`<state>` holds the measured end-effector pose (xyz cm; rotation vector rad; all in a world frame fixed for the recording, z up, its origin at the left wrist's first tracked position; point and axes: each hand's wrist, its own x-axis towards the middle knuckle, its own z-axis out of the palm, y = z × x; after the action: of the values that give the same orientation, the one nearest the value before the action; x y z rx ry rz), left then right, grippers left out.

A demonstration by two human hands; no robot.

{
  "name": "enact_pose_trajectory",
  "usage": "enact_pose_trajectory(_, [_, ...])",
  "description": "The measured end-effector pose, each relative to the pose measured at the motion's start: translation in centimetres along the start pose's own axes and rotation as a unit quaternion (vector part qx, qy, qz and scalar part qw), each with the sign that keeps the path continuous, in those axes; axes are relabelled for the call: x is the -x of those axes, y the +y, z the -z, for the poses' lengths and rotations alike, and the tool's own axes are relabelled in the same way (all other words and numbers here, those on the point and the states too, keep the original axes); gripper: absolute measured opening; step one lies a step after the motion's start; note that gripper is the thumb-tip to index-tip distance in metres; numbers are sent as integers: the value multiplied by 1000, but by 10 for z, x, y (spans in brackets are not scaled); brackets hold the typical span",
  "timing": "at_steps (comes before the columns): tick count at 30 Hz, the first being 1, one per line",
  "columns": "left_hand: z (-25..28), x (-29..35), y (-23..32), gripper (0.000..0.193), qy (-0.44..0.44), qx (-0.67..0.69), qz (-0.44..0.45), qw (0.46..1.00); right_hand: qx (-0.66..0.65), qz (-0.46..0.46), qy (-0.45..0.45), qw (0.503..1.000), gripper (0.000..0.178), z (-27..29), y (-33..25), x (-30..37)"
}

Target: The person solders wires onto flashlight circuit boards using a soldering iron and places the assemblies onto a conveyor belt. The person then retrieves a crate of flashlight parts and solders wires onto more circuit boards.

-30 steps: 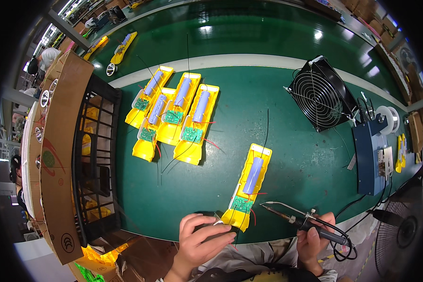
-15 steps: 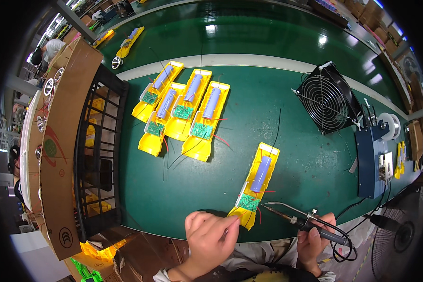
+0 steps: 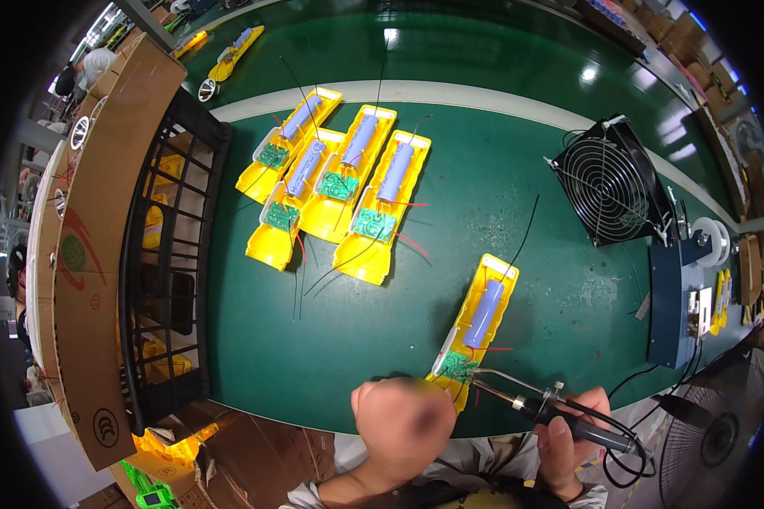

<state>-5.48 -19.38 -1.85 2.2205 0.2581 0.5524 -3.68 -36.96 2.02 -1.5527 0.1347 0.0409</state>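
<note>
Green matting covers the long workbench (image 3: 255, 356) below me, with a pale stripe running across its far part. My right hand (image 3: 569, 437) sits at the near edge, fingers wrapped tight around the dark handle of a soldering iron (image 3: 560, 411); its thin metal tip reaches leftward from that hand to the small green circuit board (image 3: 457, 367). That board lies in the near end of a yellow tray (image 3: 475, 327), just beyond and left of the right hand, with a blue-grey cylindrical cell (image 3: 482, 312) lying along the tray's middle and red and black wires trailing from it. My left hand (image 3: 403, 424) is bunched into a loose fist just left of the tray's near end; it is blurred, and I cannot tell whether it pinches anything or touches the tray.

Farther out from the left hand, up and to its left, four more yellow trays (image 3: 348, 191) of the same kind lie side by side, each with a cell and green board. Left of both hands stands a black wire crate (image 3: 165, 263) against a cardboard box (image 3: 93, 254). Beyond the right hand a black fan (image 3: 611, 182) leans on the bench, and to that hand's right a dark blue box (image 3: 675, 301) stands with a white spool (image 3: 711, 240) behind it. A black cable (image 3: 624, 445) loops from the iron's handle.
</note>
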Motion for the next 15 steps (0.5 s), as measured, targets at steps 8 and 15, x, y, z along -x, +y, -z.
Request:
enact_pose_trajectory(8, [-1,0,1,15,-5,7,4,1000,-5,-4,7,1000,29,-3,1,-1])
enact_pose_trajectory(15, [-3,-1,1,15,0,11,-4,1000,0,-3,10,1000,30,-4,0,-3])
